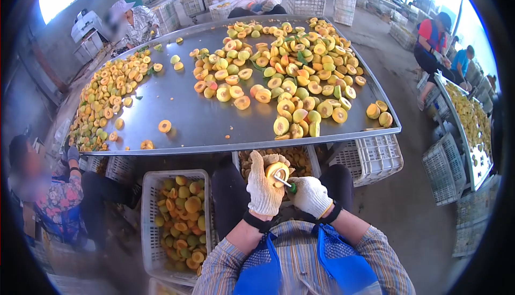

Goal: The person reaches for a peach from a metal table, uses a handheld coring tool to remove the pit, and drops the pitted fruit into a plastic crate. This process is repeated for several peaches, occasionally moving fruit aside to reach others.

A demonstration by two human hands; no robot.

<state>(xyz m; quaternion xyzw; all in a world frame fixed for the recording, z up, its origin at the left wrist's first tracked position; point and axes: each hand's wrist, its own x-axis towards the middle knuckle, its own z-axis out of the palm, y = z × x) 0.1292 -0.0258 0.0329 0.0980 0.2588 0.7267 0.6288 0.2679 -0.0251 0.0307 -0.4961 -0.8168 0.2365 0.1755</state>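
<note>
Fruit half (pixel 276 169) is in my left hand (pixel 263 192), cut face turned up toward me, rounded back against the gloved fingers. Left hand is curled round it; one digit sticks up on the outer side, clear of the cut face. Right hand (pixel 311 196) is closed round the green handle of a thin metal tool (pixel 291 188).

Key relation: the tool shaft. Its long axis slants from the right hand up and leftward, ending over the middle of the cut face, at the pit area. Handle end sits low and right, working end high and left. Can't tell whether the tip is in the flesh or just resting on it. So the fruit lies just left of and slightly beyond the right hand; left hand is the nearer one, already in contact. The right reaches it only through the shaft.

Both hands are close together in front of me, short of the near edge of the metal surface (pixel 201 126), above a crate (pixel 315 162) of pieces. Loose fruit halves (pixel 284 75) are heaped across the surface beyond; a second crate of fruit (pixel 148 225) stands to my left.
</note>
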